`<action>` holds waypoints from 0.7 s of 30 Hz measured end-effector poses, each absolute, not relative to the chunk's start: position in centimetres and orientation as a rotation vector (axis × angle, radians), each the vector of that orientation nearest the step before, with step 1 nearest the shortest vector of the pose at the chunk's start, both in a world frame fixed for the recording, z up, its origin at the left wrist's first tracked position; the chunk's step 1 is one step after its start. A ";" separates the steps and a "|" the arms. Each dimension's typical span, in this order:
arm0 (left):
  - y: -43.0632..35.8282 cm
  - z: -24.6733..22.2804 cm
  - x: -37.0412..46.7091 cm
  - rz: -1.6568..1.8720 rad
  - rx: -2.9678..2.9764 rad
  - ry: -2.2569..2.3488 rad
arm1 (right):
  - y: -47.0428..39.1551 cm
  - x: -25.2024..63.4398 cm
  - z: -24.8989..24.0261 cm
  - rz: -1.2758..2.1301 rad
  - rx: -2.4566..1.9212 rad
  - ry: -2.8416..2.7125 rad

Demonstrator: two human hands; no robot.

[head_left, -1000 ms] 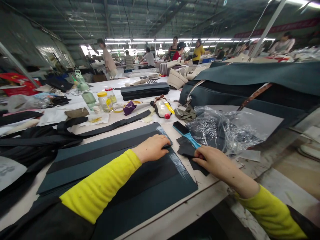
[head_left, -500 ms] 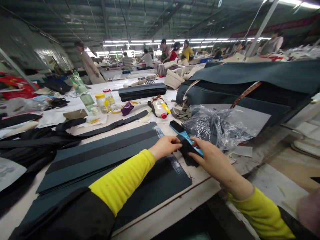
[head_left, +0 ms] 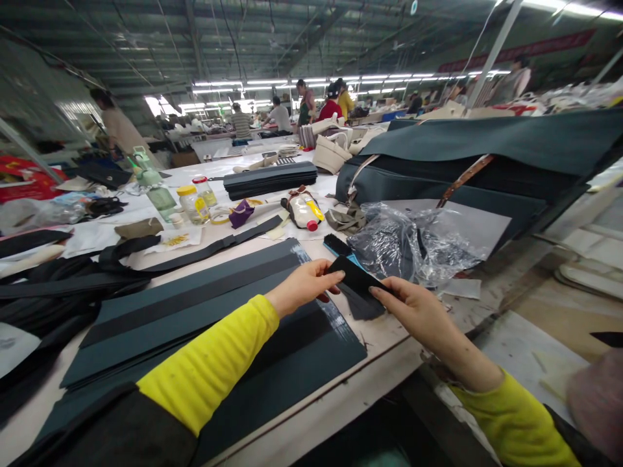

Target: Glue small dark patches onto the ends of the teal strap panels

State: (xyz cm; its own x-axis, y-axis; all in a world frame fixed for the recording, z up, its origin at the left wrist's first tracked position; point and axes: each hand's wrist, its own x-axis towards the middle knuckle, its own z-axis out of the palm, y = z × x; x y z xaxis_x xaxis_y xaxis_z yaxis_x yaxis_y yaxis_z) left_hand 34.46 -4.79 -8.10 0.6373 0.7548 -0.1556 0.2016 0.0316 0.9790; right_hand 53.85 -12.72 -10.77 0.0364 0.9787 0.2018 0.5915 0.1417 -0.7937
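Observation:
A small black fabric strip (head_left: 359, 277) stretches between my two hands above the table. My left hand (head_left: 306, 285) pinches its left end between thumb and fingers. At its other end, my right hand (head_left: 413, 308) grips it, thumb on top. Another dark piece (head_left: 363, 306) lies beneath the strip. Just behind sits a blue-handled brush (head_left: 337, 245) with black bristles, its handle partly hidden by the strip. Left of my hands are stacked dark green panels (head_left: 195, 295) with a black band along them; a whitish, shiny smear (head_left: 335, 324) marks the right edge.
Crumpled clear plastic (head_left: 413, 243) lies behind my right hand, before a large dark green stack (head_left: 467, 162). A white bottle with red cap (head_left: 306, 211), jars (head_left: 193, 204), a green bottle (head_left: 156, 188) and black straps (head_left: 121, 259) cover the far and left table. Several people work beyond.
The black strip has been lifted off the brush and is now held flat between both hands. My left hand has moved slightly left. The brush stays on the table.

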 end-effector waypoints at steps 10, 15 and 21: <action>-6.2 -7.6 34.1 0.528 1.416 0.759 | -13.8 52.6 -10.6 1.160 -1.408 -1.468; -6.9 -7.5 33.6 0.459 1.430 0.829 | -14.1 52.0 -11.1 1.176 -1.346 -1.203; -7.5 -6.9 32.8 0.497 1.494 0.691 | -14.6 51.1 -10.6 1.443 -1.244 -0.991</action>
